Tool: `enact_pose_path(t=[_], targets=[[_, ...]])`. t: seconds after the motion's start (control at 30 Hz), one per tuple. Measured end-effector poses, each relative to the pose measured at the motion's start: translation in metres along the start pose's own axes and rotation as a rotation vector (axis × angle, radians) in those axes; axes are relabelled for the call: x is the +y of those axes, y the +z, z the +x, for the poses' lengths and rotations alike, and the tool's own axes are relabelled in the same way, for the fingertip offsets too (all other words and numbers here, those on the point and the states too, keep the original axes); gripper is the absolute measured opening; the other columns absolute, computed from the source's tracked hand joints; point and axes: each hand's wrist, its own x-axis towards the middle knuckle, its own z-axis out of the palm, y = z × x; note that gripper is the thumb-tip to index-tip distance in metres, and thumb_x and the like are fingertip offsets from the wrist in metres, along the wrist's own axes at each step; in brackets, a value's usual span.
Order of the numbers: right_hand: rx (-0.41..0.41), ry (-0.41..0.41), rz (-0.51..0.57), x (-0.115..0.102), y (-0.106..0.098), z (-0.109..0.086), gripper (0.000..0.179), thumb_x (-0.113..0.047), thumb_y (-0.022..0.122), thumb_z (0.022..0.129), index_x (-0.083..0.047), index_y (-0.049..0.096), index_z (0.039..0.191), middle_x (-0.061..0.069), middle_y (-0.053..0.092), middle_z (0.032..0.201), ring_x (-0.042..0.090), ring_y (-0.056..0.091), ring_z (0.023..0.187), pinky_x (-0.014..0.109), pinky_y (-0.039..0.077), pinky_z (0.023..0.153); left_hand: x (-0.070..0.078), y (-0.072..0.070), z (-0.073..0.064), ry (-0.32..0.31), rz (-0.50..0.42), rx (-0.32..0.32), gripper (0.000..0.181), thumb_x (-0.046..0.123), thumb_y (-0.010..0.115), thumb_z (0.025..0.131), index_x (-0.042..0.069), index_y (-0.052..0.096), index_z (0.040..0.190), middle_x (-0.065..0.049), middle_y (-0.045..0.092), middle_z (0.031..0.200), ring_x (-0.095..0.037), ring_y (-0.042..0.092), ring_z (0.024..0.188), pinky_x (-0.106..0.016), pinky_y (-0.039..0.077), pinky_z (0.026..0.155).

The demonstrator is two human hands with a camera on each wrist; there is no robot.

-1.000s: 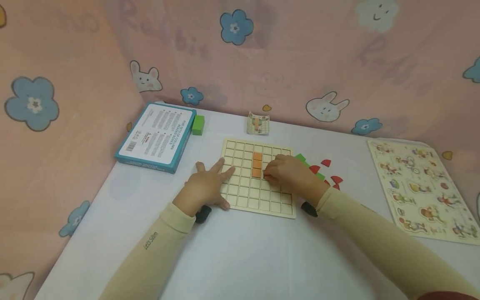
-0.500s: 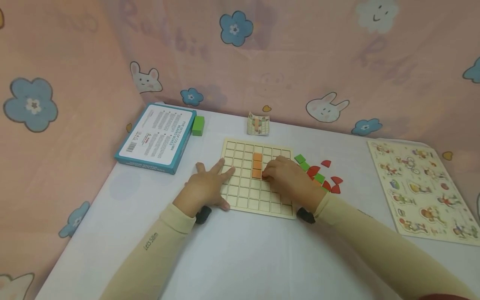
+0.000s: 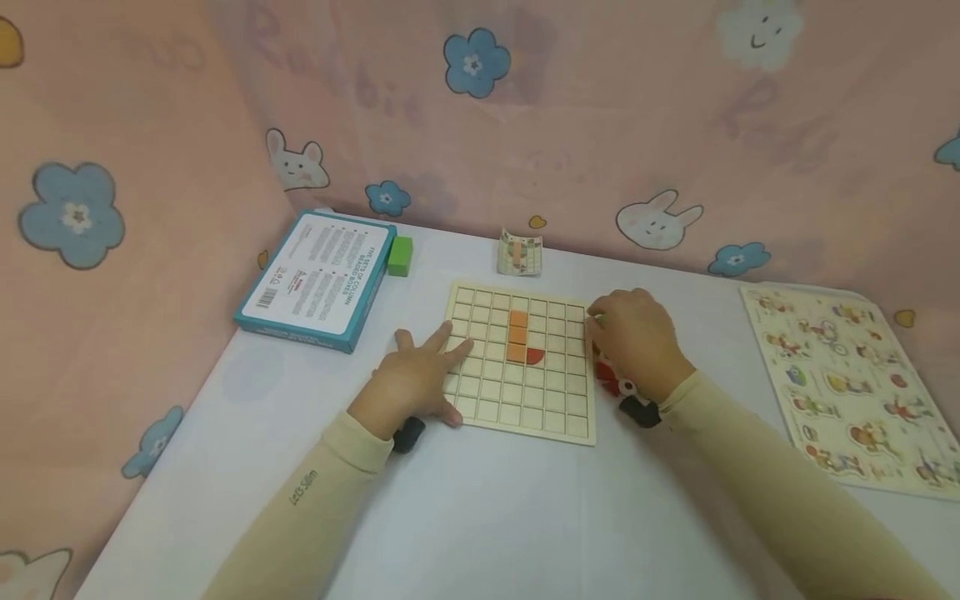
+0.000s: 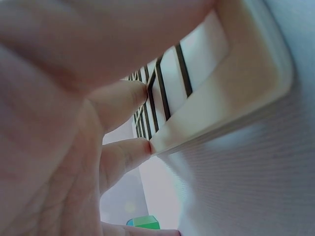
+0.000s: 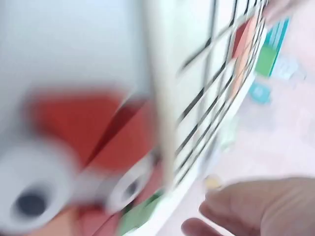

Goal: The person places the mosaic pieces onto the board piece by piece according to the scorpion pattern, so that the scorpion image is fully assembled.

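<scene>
A pale wooden grid board (image 3: 521,421) lies flat on the table. Three orange squares (image 3: 517,333) form a column in its cells, and a red quarter-circle tile (image 3: 535,357) sits beside the lowest one. My left hand (image 3: 411,375) rests with fingers spread on the board's left edge; the left wrist view shows fingertips (image 4: 140,147) touching its rim. Just off the board's right edge, my right hand (image 3: 636,337) is over the loose tiles, fingers bent. A bit of green tile (image 3: 599,320) shows at its fingertips; whether it is pinched is unclear. Red tiles (image 3: 606,377) lie partly hidden beneath.
Round white pieces with dark centres (image 5: 32,201) lie among the red tiles. A small pattern card (image 3: 519,254) stands behind the board. At the left are a blue-edged box (image 3: 315,275) and a green block (image 3: 401,256). A picture-puzzle board (image 3: 847,383) lies at the right.
The red quarter-circle tile, earlier under my right fingers, now lies uncovered on the board. My right hand has moved right to the loose tiles. My left hand has stayed in place.
</scene>
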Motion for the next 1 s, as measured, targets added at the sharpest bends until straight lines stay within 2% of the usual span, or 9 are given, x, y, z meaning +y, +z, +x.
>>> enact_pose_path(t=[0.1, 0.23, 0.37, 0.5, 0.57, 0.7, 0.83, 0.9, 1.0], targets=[[-0.017, 0.042, -0.036, 0.018, 0.002, -0.001, 0.024, -0.014, 0.065, 0.101, -0.001, 0.082, 0.112, 0.018, 0.078, 0.104, 0.037, 0.061, 0.093, 0.053, 0.055, 0.081, 0.001, 0.000, -0.001, -0.004, -0.009, 0.000, 0.119, 0.049, 0.097, 0.070, 0.033, 0.032, 0.168, -0.004, 0.011, 0.178, -0.059, 0.022, 0.145, -0.074, 0.051, 0.088], [-0.107, 0.117, -0.034, 0.032, 0.008, 0.001, 0.030, -0.022, 0.064, 0.103, -0.002, 0.081, 0.116, 0.014, 0.077, 0.094, 0.035, 0.056, 0.091, 0.051, 0.053, 0.081, 0.001, -0.002, -0.001, 0.001, -0.001, 0.001, 0.119, 0.050, 0.096, 0.069, 0.032, 0.032, 0.168, -0.005, 0.011, 0.178, -0.058, 0.024, 0.143, -0.069, 0.054, 0.087], [-0.114, 0.179, -0.038, 0.038, 0.008, 0.005, 0.030, -0.023, 0.065, 0.103, -0.001, 0.081, 0.116, 0.014, 0.077, 0.093, 0.034, 0.055, 0.089, 0.049, 0.053, 0.078, 0.001, -0.002, -0.002, 0.013, 0.011, 0.007, 0.119, 0.050, 0.096, 0.069, 0.031, 0.033, 0.168, -0.006, 0.012, 0.178, -0.058, 0.028, 0.140, -0.056, 0.057, 0.082], [-0.086, 0.172, -0.038, 0.037, 0.005, 0.007, 0.025, -0.018, 0.067, 0.100, 0.000, 0.083, 0.107, 0.015, 0.077, 0.094, 0.034, 0.055, 0.089, 0.048, 0.052, 0.078, 0.003, -0.002, -0.002, 0.017, 0.013, 0.005, 0.118, 0.050, 0.096, 0.070, 0.031, 0.033, 0.168, -0.007, 0.012, 0.178, -0.056, 0.030, 0.136, -0.049, 0.057, 0.078], [-0.076, 0.124, -0.011, 0.032, 0.004, 0.009, 0.022, -0.016, 0.069, 0.099, -0.001, 0.083, 0.105, 0.015, 0.077, 0.097, 0.034, 0.056, 0.094, 0.050, 0.052, 0.086, 0.003, -0.002, -0.003, 0.018, 0.014, 0.004, 0.118, 0.050, 0.096, 0.070, 0.031, 0.033, 0.168, -0.006, 0.012, 0.178, -0.055, 0.031, 0.135, -0.047, 0.057, 0.076], [-0.111, -0.081, 0.099, 0.013, 0.007, 0.012, 0.018, -0.016, 0.077, 0.097, -0.004, 0.084, 0.109, 0.011, 0.079, 0.111, 0.032, 0.060, 0.108, 0.051, 0.049, 0.101, 0.002, -0.001, -0.003, 0.020, 0.019, 0.010, 0.118, 0.050, 0.096, 0.069, 0.031, 0.034, 0.168, -0.007, 0.013, 0.177, -0.054, 0.033, 0.133, -0.047, 0.057, 0.075], [-0.139, -0.293, 0.128, -0.009, 0.013, 0.011, 0.016, -0.015, 0.081, 0.095, -0.009, 0.085, 0.110, 0.004, 0.080, 0.112, 0.028, 0.064, 0.106, 0.046, 0.051, 0.097, 0.002, -0.002, -0.003, 0.021, 0.018, 0.013, 0.118, 0.050, 0.096, 0.069, 0.031, 0.034, 0.168, -0.007, 0.013, 0.177, -0.053, 0.033, 0.133, -0.046, 0.056, 0.075], [-0.123, -0.342, 0.116, -0.016, 0.015, 0.008, 0.015, -0.013, 0.082, 0.095, -0.009, 0.085, 0.109, 0.003, 0.080, 0.111, 0.027, 0.064, 0.103, 0.044, 0.052, 0.094, 0.002, -0.002, -0.003, 0.019, 0.016, 0.012, 0.118, 0.050, 0.096, 0.069, 0.031, 0.034, 0.168, -0.007, 0.013, 0.177, -0.054, 0.032, 0.134, -0.046, 0.056, 0.076], [-0.111, -0.350, 0.073, -0.024, 0.017, 0.005, 0.019, -0.009, 0.081, 0.095, -0.009, 0.084, 0.113, 0.004, 0.078, 0.117, 0.028, 0.062, 0.104, 0.042, 0.052, 0.091, 0.003, -0.003, -0.003, 0.017, 0.012, 0.006, 0.118, 0.050, 0.096, 0.070, 0.031, 0.034, 0.168, -0.006, 0.012, 0.178, -0.054, 0.031, 0.135, -0.046, 0.056, 0.076]])
